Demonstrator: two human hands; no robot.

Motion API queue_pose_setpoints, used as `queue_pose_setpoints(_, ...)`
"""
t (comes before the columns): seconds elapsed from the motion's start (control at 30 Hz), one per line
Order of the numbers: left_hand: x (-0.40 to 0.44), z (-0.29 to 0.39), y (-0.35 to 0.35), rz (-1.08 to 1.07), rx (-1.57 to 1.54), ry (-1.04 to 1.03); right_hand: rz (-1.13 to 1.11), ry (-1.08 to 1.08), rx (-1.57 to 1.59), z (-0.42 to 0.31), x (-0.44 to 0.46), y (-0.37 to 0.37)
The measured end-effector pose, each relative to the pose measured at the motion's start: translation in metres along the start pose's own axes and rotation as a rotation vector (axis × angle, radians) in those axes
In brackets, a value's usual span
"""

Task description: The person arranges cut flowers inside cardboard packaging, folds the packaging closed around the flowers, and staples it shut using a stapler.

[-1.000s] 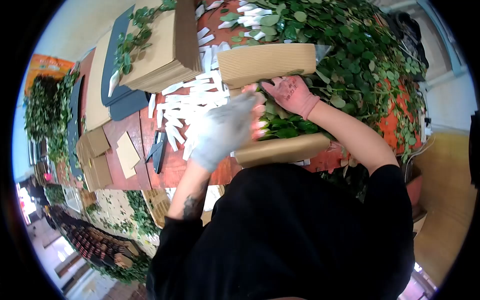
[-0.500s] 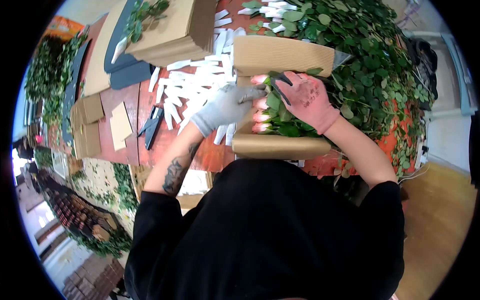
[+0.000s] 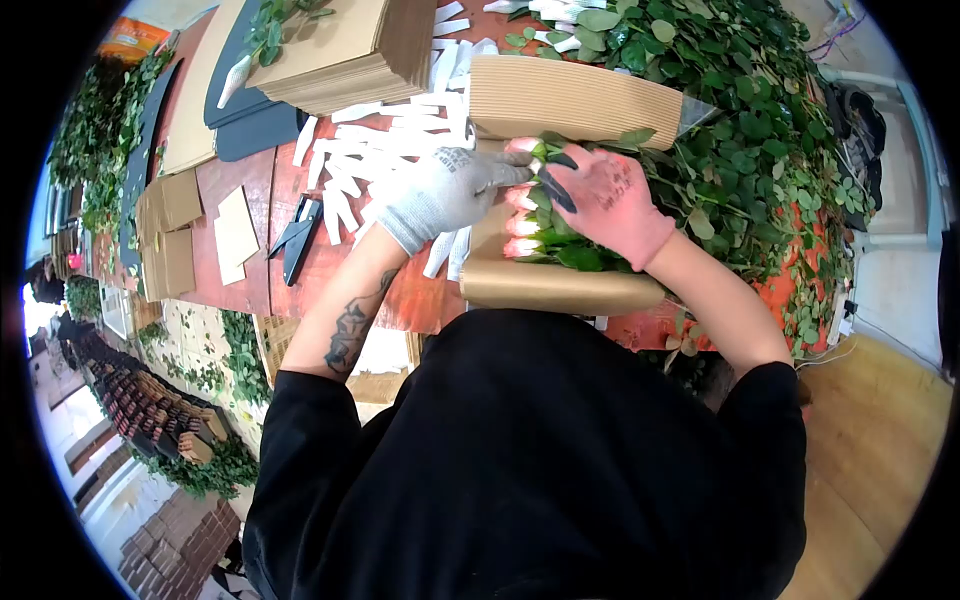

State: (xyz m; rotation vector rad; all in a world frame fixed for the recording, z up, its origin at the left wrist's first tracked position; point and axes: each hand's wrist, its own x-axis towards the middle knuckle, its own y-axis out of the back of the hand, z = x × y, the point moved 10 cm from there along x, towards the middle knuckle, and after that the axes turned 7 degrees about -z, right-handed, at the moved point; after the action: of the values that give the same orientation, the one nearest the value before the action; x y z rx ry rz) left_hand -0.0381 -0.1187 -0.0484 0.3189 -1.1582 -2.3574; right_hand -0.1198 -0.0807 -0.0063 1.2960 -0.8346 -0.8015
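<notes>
Several pink roses (image 3: pixel 522 226) lie in a row on a sheet of corrugated cardboard (image 3: pixel 575 100), their blooms to the left and leafy stems to the right. My left hand (image 3: pixel 455 190), in a grey glove, reaches in from the left with its fingertips closed at the bloom of the top rose. From the right, my right hand (image 3: pixel 612 200) in a pink glove with dark fingertips pinches the same rose just below its bloom. The fingers partly hide that flower. At the near side the cardboard has a rolled brown edge (image 3: pixel 560 287).
White foam sleeves (image 3: pixel 350 165) are scattered left of the cardboard, beside a black stapler-like tool (image 3: pixel 298 240). A stack of cardboard sheets (image 3: pixel 340 60) stands at the back left. Leafy rose stems (image 3: pixel 740 150) pile up at the right. Flat cardboard pieces (image 3: pixel 235 235) lie farther left.
My left hand has moved slightly right and up. My right hand's fingers have come down toward it, so the two hands now meet at the top rose.
</notes>
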Motion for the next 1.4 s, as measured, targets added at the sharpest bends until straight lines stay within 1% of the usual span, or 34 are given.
queue_pose_setpoints(0.03,0.0,-0.008,-0.001,0.005,0.0,0.011,0.001,0.011,0.003,-0.002,0.0,0.001)
queue_pose_setpoints(0.1,-0.003,-0.004,-0.002,0.054,-0.029,-0.079,-0.403,-0.051,0.164,0.001,-0.004,-0.028)
queue_pose_setpoints(0.23,-0.001,-0.01,-0.004,0.04,-0.092,-0.035,-0.451,-0.072,0.153,0.012,-0.01,-0.044)
queue_pose_setpoints(0.27,-0.001,-0.009,-0.002,0.044,-0.093,-0.034,-0.207,0.03,0.134,0.006,-0.012,-0.035)
queue_pose_setpoints(0.3,0.0,-0.008,-0.001,0.027,-0.094,-0.024,-0.208,0.034,0.131,0.004,-0.009,-0.034)
queue_pose_setpoints(0.37,0.001,-0.006,0.0,0.014,-0.097,-0.012,-0.314,0.045,0.121,-0.002,-0.004,-0.041)
queue_pose_setpoints(0.43,0.001,-0.008,-0.004,-0.041,-0.076,0.048,-0.311,0.052,0.075,-0.005,-0.006,-0.043)
queue_pose_setpoints(0.47,0.001,-0.006,-0.004,-0.04,-0.078,0.048,-0.351,0.057,0.065,-0.007,-0.006,-0.044)
queue_pose_setpoints(0.53,0.002,-0.014,-0.013,-0.136,-0.025,0.156,-0.392,0.059,0.055,-0.007,-0.009,-0.052)
queue_pose_setpoints(0.6,0.001,-0.016,-0.015,-0.132,-0.019,0.142,-0.069,0.156,0.054,-0.016,-0.012,-0.034)
queue_pose_setpoints(0.63,0.001,-0.016,-0.017,-0.126,-0.014,0.132,-0.071,0.152,0.052,-0.015,-0.012,-0.033)
queue_pose_setpoints(0.67,0.001,-0.016,-0.02,-0.128,-0.015,0.129,-0.162,0.126,0.057,-0.013,-0.01,-0.039)
queue_pose_setpoints(0.7,0.001,-0.012,-0.015,-0.042,-0.011,0.102,-0.253,0.099,0.062,-0.011,-0.009,-0.046)
queue_pose_setpoints(0.73,0.0,-0.007,-0.008,0.045,-0.007,0.077,-0.255,0.097,0.061,-0.01,-0.011,-0.05)
queue_pose_setpoints(0.77,0.001,-0.003,-0.009,0.045,-0.009,0.076,-0.127,0.115,0.032,-0.009,-0.015,-0.044)
queue_pose_setpoints(0.8,0.002,-0.004,-0.009,0.036,0.006,0.137,0.002,0.133,0.003,-0.011,-0.018,-0.035)
queue_pose_setpoints(0.83,0.002,-0.008,-0.009,0.029,0.02,0.2,0.0,0.136,0.002,-0.014,-0.019,-0.024)
queue_pose_setpoints(0.9,0.001,-0.009,-0.011,0.05,0.005,0.188,-0.252,0.058,0.061,-0.012,-0.019,-0.015)
queue_pose_setpoints(0.93,0.0,-0.009,-0.011,0.071,-0.005,0.174,-0.494,0.062,0.135,-0.01,-0.02,-0.033)
queue_pose_setpoints(0.97,-0.001,-0.01,-0.011,0.073,-0.008,0.181,-0.498,0.069,0.136,-0.01,-0.018,-0.035)
queue_pose_setpoints(1.03,0.0,-0.003,-0.007,0.114,0.069,0.113,-0.652,0.027,0.104,-0.004,-0.023,-0.055)
queue_pose_setpoints(1.07,0.001,-0.004,-0.008,0.116,0.068,0.112,-0.653,0.028,0.101,-0.005,-0.021,-0.058)
queue_pose_setpoints(1.13,0.002,-0.004,-0.01,0.117,0.074,0.098,-0.445,0.172,0.12,-0.023,-0.012,-0.046)
queue_pose_setpoints(1.17,0.002,-0.004,-0.009,0.119,0.072,0.1,-0.447,0.175,0.119,-0.024,-0.014,-0.048)
queue_pose_setpoints(1.23,0.001,-0.007,-0.011,0.066,0.026,0.151,-0.17,0.215,0.11,-0.03,-0.014,-0.025)
queue_pose_setpoints(1.27,0.0,-0.007,-0.011,0.066,0.023,0.155,-0.09,0.242,0.109,-0.031,-0.016,-0.021)
queue_pose_setpoints(1.37,0.001,0.002,-0.007,0.071,0.037,0.097,-0.053,0.236,0.111,-0.031,-0.017,-0.02)
queue_pose_setpoints(1.4,0.002,0.003,-0.009,-0.014,0.023,0.165,-0.057,0.232,0.11,-0.029,-0.017,-0.021)
